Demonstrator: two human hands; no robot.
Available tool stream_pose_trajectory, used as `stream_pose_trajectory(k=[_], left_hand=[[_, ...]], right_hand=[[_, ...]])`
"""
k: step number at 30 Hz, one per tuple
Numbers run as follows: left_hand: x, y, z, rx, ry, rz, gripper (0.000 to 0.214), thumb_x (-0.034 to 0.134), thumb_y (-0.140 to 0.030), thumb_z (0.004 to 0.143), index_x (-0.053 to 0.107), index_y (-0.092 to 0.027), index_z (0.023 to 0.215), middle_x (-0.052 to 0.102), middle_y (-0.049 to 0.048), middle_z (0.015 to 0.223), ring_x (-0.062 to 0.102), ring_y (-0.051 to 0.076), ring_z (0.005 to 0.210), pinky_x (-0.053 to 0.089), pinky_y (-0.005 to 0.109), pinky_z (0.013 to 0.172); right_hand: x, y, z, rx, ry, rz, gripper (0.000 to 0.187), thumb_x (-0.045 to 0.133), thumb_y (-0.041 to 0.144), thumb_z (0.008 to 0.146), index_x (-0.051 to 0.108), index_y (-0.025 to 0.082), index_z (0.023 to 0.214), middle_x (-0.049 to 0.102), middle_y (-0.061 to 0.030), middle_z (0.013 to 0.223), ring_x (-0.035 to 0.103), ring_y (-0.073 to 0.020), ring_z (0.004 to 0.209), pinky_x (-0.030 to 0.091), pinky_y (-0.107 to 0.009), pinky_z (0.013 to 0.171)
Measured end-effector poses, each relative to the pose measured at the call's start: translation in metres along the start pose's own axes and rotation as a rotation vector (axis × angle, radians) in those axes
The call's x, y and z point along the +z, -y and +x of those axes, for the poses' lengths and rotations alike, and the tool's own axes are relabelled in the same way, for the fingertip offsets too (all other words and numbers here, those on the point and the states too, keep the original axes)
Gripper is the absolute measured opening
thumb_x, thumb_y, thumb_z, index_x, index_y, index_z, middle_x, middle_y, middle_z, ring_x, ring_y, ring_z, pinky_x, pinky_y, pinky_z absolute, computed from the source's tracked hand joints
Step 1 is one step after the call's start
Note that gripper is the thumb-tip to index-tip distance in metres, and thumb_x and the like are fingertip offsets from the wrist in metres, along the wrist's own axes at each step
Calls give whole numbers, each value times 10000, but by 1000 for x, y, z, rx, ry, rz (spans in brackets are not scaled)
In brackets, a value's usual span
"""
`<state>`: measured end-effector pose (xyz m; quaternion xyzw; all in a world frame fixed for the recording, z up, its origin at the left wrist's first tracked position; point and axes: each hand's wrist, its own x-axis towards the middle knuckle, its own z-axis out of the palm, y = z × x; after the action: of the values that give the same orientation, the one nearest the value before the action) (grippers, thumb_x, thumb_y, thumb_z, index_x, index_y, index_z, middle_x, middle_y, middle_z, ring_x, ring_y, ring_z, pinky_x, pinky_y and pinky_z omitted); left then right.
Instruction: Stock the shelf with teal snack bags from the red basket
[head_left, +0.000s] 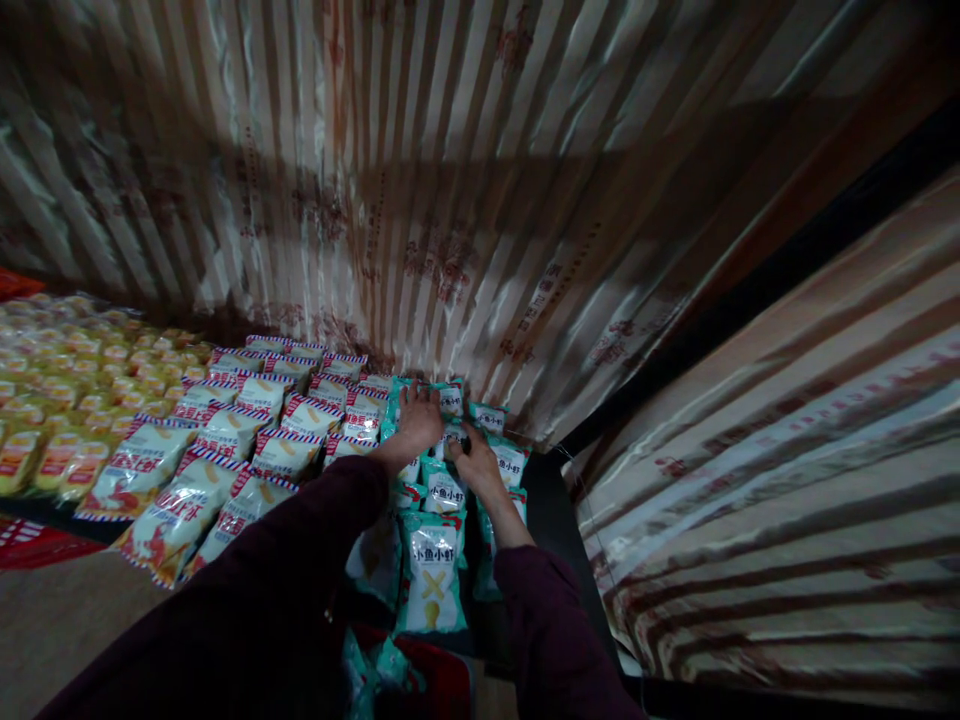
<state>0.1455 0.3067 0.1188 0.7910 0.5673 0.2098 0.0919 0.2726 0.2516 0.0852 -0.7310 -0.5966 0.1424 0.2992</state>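
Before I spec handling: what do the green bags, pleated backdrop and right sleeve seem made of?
Green bags: likely plastic film, glossy; bright glints and wrinkles. Pleated backdrop: thin sheet with a sheen, plastic or fabric, can't tell; folds catch light. Right sleeve: probably cloth, matte; dark purple, no glints.

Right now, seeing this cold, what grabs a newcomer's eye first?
Probably the left hand and right hand, both among the teal snack bags at lower center. Next, the bags with striped edges to their left, with rows of small yellow packs at the far left. Behind it all, a big pleated curtain fills the upper picture.
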Motion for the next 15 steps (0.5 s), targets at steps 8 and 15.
stream_pose_trajectory(k=[8, 15], left_hand=[[12, 2, 30, -8, 91, -38, 490, 410, -48, 833, 500, -70, 1314, 575, 169, 1329, 386, 281, 1363, 204, 501, 1156], [19, 3, 48, 74, 191, -117, 539, 421, 20, 801, 497, -70, 1328, 607, 180, 1282, 581, 200, 1195, 452, 281, 1001]], right_hand=[[8, -25, 7, -114, -39, 4, 465, 541, 327, 807, 606, 166, 1238, 609, -132, 1242, 563, -266, 1175, 441, -411, 1018], [5, -26, 4, -148, -70, 61, 445, 518, 299, 804, 615, 155, 1214, 617, -131, 1221, 577, -262, 1144, 443, -427, 1014]])
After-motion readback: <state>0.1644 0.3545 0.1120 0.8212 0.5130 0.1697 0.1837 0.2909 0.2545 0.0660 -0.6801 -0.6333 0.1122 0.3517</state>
